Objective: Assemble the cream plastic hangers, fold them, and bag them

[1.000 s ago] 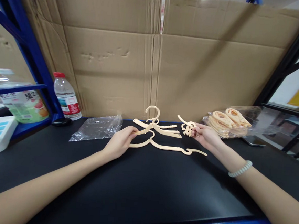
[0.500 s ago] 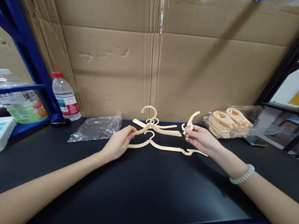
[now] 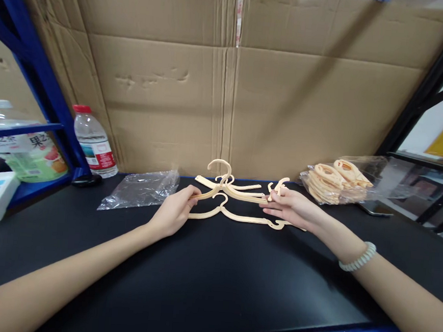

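Note:
My left hand (image 3: 175,209) is closed on the left arm of a cream plastic clothes hanger (image 3: 221,173), which is raised off the table with its hook upward. At that hanger's right end, my right hand (image 3: 291,208) pinches a small cream hooked hanger piece (image 3: 280,185); my fingers partly cover where the two meet, so whether they are joined cannot be seen. Another cream hanger (image 3: 244,218) lies nearer to me, with a hooked piece (image 3: 276,224) at its right end. Behind the raised hanger lies one more hanger (image 3: 250,187), partly hidden.
A clear plastic bag of cream hanger parts (image 3: 327,182) lies at the back right, beside a phone (image 3: 375,208). Crumpled clear plastic (image 3: 139,190) and a red-capped bottle (image 3: 95,143) are at the left. Cardboard (image 3: 166,90) walls off the back of the black table (image 3: 212,278).
My right hand has moved left with the hooked piece, bringing it to the right end of the raised hanger. My left hand keeps its hold in nearly the same place.

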Motion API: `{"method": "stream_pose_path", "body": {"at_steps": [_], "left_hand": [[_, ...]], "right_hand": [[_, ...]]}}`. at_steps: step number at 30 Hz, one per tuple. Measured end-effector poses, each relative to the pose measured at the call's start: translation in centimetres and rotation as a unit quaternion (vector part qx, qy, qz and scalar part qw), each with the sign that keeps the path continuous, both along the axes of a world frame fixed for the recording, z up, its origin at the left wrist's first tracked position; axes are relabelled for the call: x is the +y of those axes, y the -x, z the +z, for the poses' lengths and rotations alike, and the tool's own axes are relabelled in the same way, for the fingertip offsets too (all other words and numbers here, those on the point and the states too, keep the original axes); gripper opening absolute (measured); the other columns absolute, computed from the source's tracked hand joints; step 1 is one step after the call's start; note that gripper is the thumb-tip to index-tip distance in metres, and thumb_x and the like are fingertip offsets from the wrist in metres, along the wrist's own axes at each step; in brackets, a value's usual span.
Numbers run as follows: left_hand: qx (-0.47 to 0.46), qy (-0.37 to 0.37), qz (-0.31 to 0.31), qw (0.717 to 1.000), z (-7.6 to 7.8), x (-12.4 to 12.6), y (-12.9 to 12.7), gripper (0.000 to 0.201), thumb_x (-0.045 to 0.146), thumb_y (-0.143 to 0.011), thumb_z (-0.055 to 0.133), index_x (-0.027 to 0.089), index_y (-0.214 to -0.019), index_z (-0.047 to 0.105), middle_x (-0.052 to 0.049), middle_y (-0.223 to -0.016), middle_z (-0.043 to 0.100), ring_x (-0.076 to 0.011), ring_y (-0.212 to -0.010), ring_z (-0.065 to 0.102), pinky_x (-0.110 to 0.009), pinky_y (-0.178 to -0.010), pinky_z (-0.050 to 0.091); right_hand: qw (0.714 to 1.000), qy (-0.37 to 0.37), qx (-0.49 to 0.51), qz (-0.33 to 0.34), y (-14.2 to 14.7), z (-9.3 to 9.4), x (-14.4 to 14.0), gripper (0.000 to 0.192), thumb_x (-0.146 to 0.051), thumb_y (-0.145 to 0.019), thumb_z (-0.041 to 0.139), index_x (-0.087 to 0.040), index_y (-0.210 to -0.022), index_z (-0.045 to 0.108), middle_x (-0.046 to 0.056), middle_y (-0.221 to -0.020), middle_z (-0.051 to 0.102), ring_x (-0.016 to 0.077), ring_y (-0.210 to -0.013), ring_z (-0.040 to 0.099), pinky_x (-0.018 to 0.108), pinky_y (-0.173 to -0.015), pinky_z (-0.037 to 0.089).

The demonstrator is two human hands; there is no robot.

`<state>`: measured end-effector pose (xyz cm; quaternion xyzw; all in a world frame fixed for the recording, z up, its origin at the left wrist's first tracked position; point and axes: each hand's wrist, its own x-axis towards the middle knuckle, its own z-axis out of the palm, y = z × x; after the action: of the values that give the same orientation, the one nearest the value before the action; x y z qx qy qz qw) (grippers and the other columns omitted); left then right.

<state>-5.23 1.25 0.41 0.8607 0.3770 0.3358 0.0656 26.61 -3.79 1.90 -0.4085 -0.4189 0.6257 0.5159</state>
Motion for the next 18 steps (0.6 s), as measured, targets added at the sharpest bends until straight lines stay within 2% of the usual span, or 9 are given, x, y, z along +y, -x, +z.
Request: {"method": "stream_pose_path", "body": {"at_steps": [4,11,18], "left_hand": [[0.001,0.000,-0.006,1.000,-0.08,0.02,0.09,0.013,0.022,-0.091,0.036,0.020,-0.093,0.049,-0.001,-0.079,0.059,-0.0170,-0.073,0.058,-0.029,-0.065,0.043],[0.004,-0.007,-0.005,1.000,0.04,-0.06,0.03,0.012,0.021,-0.091,0.037,0.020,-0.093,0.049,-0.001,-0.079,0.058,-0.0162,-0.070,0.057,-0.028,-0.064,0.042],[0.006,-0.020,-0.005,1.000,0.01,-0.06,-0.01,0.011,0.021,-0.090,0.037,0.020,-0.091,0.048,-0.001,-0.077,0.057,-0.0155,-0.067,0.054,-0.027,-0.062,0.040]], "right_hand": [[0.999,0.034,0.002,0.008,0.27,0.17,-0.20,0.017,-0.015,-0.080,0.067,-0.017,-0.070,0.053,0.004,-0.076,0.065,0.0236,-0.091,0.069,0.036,-0.089,0.053],[0.999,0.043,-0.003,0.011,0.03,0.04,-0.08,0.013,-0.011,-0.084,0.062,-0.015,-0.073,0.056,0.008,-0.079,0.069,0.0184,-0.077,0.071,0.033,-0.083,0.057],[0.998,0.043,-0.013,0.033,-0.18,-0.38,0.13,0.016,-0.013,-0.081,0.066,-0.015,-0.069,0.056,0.007,-0.074,0.068,0.0161,-0.074,0.070,0.027,-0.081,0.057]]}}
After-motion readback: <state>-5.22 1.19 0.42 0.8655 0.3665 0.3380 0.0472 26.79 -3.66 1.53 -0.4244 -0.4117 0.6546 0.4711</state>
